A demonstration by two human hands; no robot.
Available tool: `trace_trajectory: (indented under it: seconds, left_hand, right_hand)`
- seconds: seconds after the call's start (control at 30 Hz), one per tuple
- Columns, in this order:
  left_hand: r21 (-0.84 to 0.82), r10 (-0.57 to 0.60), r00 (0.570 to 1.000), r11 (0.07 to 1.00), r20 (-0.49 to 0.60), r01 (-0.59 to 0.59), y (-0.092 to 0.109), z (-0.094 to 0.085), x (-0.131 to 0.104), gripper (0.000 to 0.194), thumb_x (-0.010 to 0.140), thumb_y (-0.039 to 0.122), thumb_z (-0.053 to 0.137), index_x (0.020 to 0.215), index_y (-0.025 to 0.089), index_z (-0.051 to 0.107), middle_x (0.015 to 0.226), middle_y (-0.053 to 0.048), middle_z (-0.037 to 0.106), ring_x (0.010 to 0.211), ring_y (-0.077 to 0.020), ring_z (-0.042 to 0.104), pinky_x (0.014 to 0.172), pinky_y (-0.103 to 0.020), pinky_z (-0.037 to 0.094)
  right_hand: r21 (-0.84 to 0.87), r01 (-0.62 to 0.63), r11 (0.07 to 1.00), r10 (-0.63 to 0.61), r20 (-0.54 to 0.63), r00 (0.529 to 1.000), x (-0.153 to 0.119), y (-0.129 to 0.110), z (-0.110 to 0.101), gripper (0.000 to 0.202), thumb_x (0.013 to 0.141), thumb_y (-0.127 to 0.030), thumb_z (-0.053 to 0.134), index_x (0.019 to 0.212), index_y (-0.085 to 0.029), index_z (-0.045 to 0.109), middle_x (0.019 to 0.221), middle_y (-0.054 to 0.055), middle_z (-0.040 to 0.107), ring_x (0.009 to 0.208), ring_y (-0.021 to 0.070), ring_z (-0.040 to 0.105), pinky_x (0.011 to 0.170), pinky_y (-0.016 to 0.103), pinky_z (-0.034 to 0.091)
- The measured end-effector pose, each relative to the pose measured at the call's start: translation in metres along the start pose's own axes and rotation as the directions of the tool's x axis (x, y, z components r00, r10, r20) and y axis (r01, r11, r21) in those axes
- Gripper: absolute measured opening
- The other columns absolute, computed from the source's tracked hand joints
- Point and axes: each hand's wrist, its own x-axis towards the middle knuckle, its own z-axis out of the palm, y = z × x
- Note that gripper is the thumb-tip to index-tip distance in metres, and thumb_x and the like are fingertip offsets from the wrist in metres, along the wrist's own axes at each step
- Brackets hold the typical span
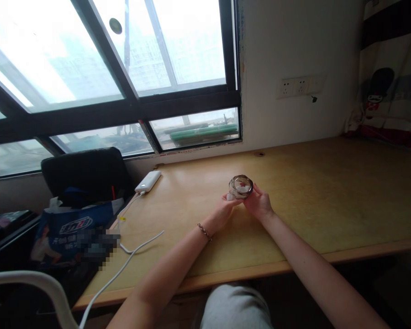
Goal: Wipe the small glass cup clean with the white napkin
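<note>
A small glass jar (240, 186) is held between both hands above the tabletop (329, 196), approx. at its middle, well away from the front edge. The left hand (222, 211) is closed on the jar's left side & bottom; fingertips are pressed to the glass, thumb side up. The right hand (259, 203) is clamped on the jar's right side, fingers curled round the wall. The jar is seen upright or slightly tilted toward the camera; its round rim is visible, w/ something pale & a spot of red inside — contents can't be told exactly. Whether the jar's base touches the wood can't be told.

A thin bracelet (204, 231) is worn on the left wrist. Both forearms are stretched forward from the lower edge of the view.

At the tabletop's far left, near the window (106, 59), a white power bank (148, 181) is laid flat, w/ a white cable (130, 249) plugged in & trailed along the left edge toward the front. Left of the tabletop, a blue-and-white plastic bag (71, 233) is seen beside a black chair back (85, 171). A wall socket strip (299, 87) is mounted on the white wall, right of the window. A patterned curtain (390, 91) is hung at far right.
</note>
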Motion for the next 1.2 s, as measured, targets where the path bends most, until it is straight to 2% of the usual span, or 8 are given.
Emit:
trace_trajectory:
  seconds: [0.2,0.47,0.63,0.73,0.87,0.97,1.07,1.2]
  left_hand:
    - [0.211,0.041,0.999,0.977,-0.023,-0.036,0.007,0.002,-0.001,0.032,0.055,0.025,0.073,0.081,0.01,0.063,0.08,-0.006,0.065,0.072,-0.0158,0.058,0.071,-0.027,0.043]
    - [0.377,0.097,0.994,0.924,-0.053,-0.07,-0.006,-0.001,0.0,0.031,0.053,0.032,0.072,0.077,0.012,0.066,0.073,-0.003,0.066,0.068,-0.0166,0.058,0.067,-0.027,0.044]
    - [0.384,0.044,0.994,0.923,-0.097,-0.003,-0.006,-0.002,-0.001,0.027,0.053,0.032,0.072,0.07,0.012,0.063,0.066,-0.001,0.062,0.06,-0.0129,0.054,0.06,-0.024,0.042]
    - [0.307,0.061,0.987,0.952,-0.146,-0.013,-0.003,-0.004,-0.001,0.026,0.059,0.034,0.068,0.069,0.012,0.059,0.063,0.0,0.058,0.056,-0.01,0.051,0.056,-0.021,0.04]
    - [0.27,0.235,0.916,0.951,-0.325,-0.148,0.001,-0.005,0.0,0.028,0.067,0.039,0.06,0.077,0.013,0.056,0.069,-0.001,0.056,0.062,-0.0105,0.052,0.058,-0.021,0.04]
    - [0.434,0.399,0.825,0.875,-0.4,-0.213,0.006,-0.006,0.0,0.026,0.07,0.039,0.058,0.079,0.015,0.055,0.069,0.0,0.054,0.064,-0.0115,0.05,0.06,-0.021,0.04]
    - [0.677,0.557,0.78,0.693,-0.284,-0.248,0.011,-0.007,-0.004,0.019,0.074,0.035,0.054,0.081,0.018,0.057,0.077,-0.002,0.056,0.075,-0.0149,0.051,0.069,-0.025,0.041]
    - [0.808,0.571,0.815,0.432,0.097,-0.399,0.015,-0.007,-0.011,0.019,0.079,0.025,0.047,0.094,0.021,0.059,0.104,-0.007,0.055,0.099,-0.0195,0.049,0.086,-0.033,0.039]
  right_hand:
    - [0.077,-0.027,0.997,0.031,-0.057,0.998,0.0,0.0,-0.004,0.033,0.075,-0.044,0.048,0.09,-0.019,0.062,0.095,0.004,0.063,0.097,0.021,0.053,0.089,0.037,0.038]
    - [0.162,-0.051,0.986,0.074,-0.14,0.987,-0.003,-0.005,0.001,0.019,0.072,-0.037,0.058,0.075,-0.02,0.064,0.081,0.001,0.065,0.084,0.0169,0.058,0.081,0.03,0.043]
    - [0.05,0.021,0.999,-0.016,-0.088,0.996,-0.003,-0.005,0.003,0.016,0.067,-0.034,0.064,0.076,-0.021,0.064,0.075,0.0,0.064,0.068,0.014,0.058,0.071,0.028,0.045]
    - [-0.014,0.107,0.994,-0.108,-0.173,0.979,0.002,-0.002,-0.001,0.018,0.061,-0.03,0.069,0.076,-0.021,0.065,0.08,0.0,0.065,0.069,0.0137,0.057,0.07,0.027,0.044]
    - [-0.142,0.121,0.982,-0.158,-0.283,0.946,0.006,0.002,-0.007,0.024,0.055,-0.027,0.072,0.076,-0.018,0.066,0.08,0.003,0.066,0.075,0.0163,0.058,0.071,0.028,0.042]
    - [-0.236,0.085,0.968,-0.143,-0.24,0.96,0.003,0.005,-0.003,0.024,0.057,-0.029,0.07,0.078,-0.016,0.067,0.077,0.003,0.066,0.072,0.0162,0.058,0.068,0.028,0.042]
    - [-0.335,0.069,0.94,-0.119,-0.131,0.984,-0.004,0.008,0.005,0.025,0.061,-0.03,0.067,0.081,-0.016,0.067,0.078,0.003,0.065,0.07,0.0147,0.056,0.065,0.026,0.04]
    - [-0.39,0.068,0.918,-0.11,-0.086,0.99,-0.008,0.011,0.008,0.025,0.06,-0.03,0.066,0.081,-0.016,0.067,0.072,0.001,0.064,0.064,0.0136,0.054,0.062,0.025,0.039]
